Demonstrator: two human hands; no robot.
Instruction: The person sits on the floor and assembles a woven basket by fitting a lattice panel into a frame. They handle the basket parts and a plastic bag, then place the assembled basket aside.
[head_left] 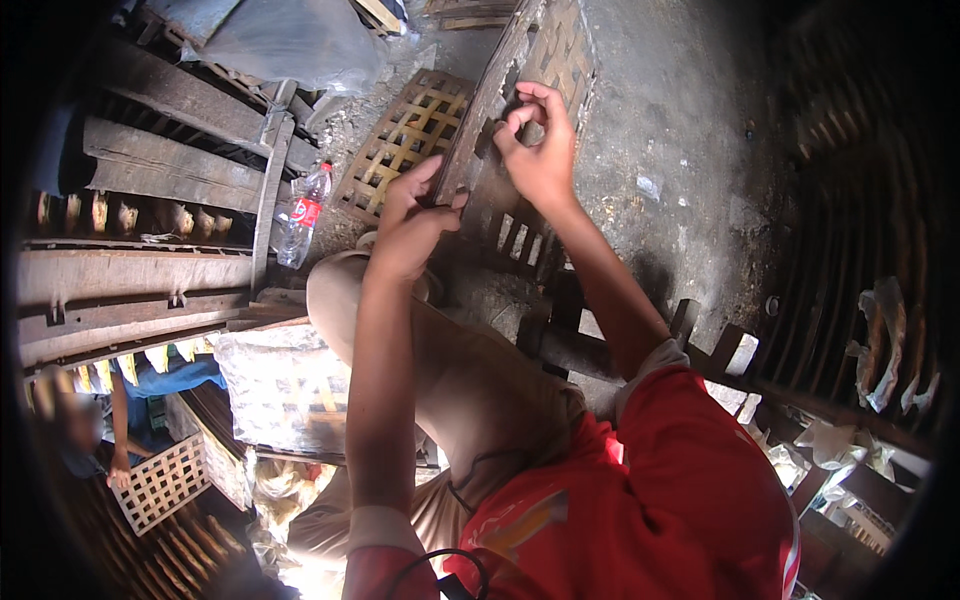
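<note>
Left hand point(408, 225): fingers wrapped round the lower edge of a wood-edged woven panel point(486, 105), between our hands. We judge it light, stiff, splintery; best gripped by its edge. Right hand point(541, 158): fingers curled narrow; we cannot tell whether they pinch anything. Panel's far end: cut off.

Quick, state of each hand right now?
Left hand: closed on the edge of a brown woven-bamboo basket.
Right hand: fingers curled beside it; cannot tell whether it holds anything.
</note>
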